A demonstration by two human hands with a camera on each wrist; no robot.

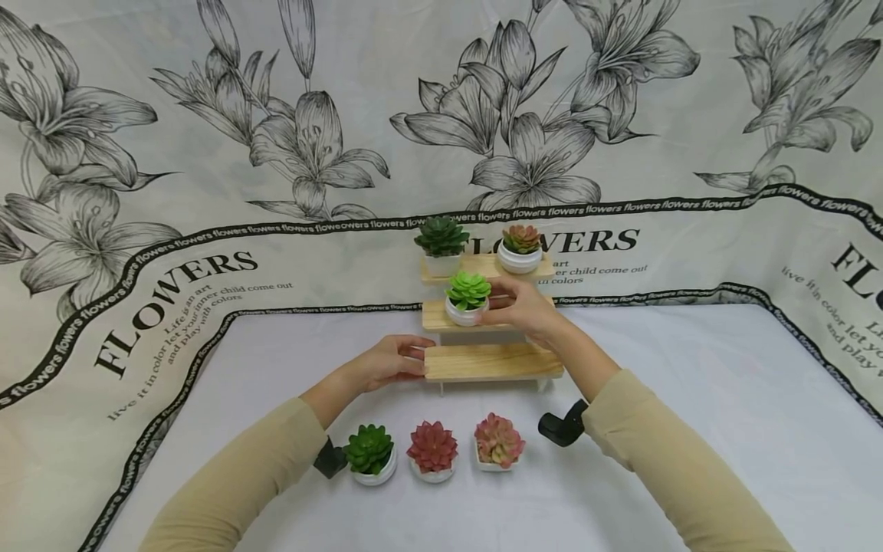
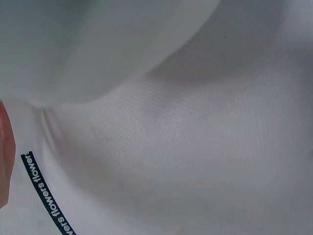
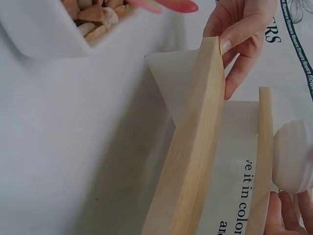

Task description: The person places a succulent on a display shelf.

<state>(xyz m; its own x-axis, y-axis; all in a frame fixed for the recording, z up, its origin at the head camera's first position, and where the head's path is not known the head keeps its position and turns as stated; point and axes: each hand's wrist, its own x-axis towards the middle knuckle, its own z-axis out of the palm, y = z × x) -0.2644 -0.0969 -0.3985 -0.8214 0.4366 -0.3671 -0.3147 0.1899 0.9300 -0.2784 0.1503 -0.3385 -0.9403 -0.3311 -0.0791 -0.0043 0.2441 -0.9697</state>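
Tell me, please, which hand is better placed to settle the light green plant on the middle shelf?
The right hand. Its fingers already hold the light green plant on the middle shelf. The left hand holds the end of the bottom shelf, probably steadying the stand.
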